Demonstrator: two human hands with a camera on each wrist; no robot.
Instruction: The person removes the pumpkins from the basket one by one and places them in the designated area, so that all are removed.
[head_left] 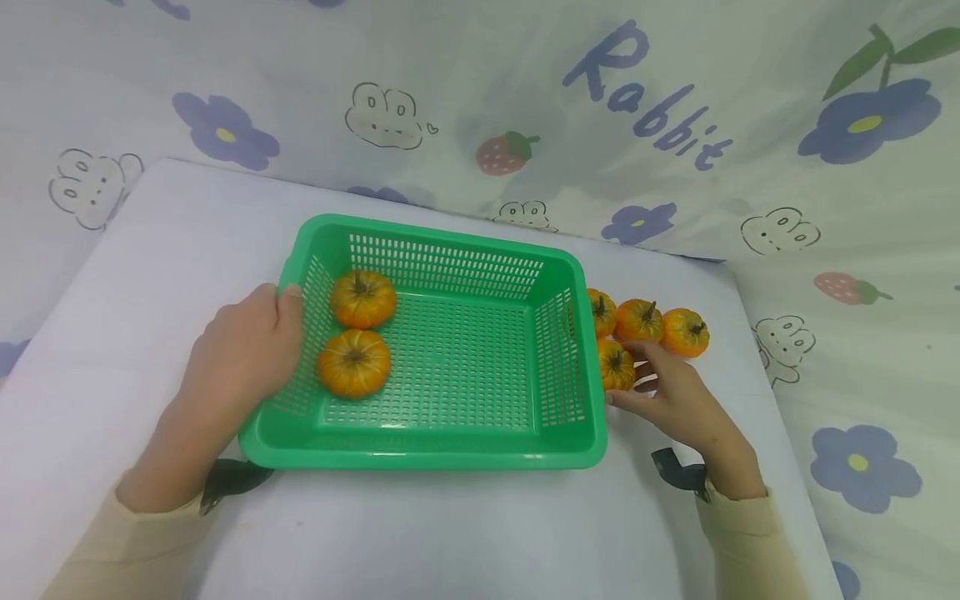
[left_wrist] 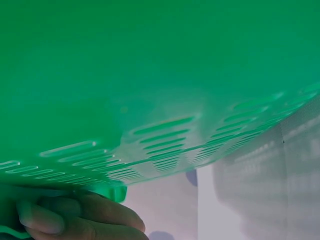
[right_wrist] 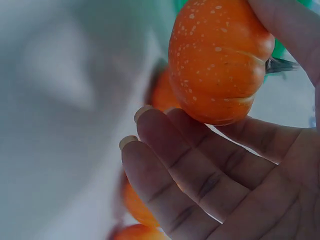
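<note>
White table [head_left: 450, 533], rabbit-print backdrop [head_left: 465, 83]: right hand [head_left: 678, 400] cupping a pumpkin [head_left: 617, 367] beside a green basket [head_left: 427, 460]

Head: your left hand [head_left: 243, 346] is gripping the basket; two more pumpkins [head_left: 354, 364] are lying inside, right of that hand.

Left wrist: bent fingers [left_wrist: 107, 210] are hooking its edge.

Right wrist: thumb and fingers are spanning the pumpkin's sides, likely the best hold; it's probably feeling light, stiff, slick.

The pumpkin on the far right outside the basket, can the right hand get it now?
Probably yes: the end pumpkin sits just past the right hand, with nothing covering it. But that hand holds the front pumpkin, so it would likely have to let go first.
</note>
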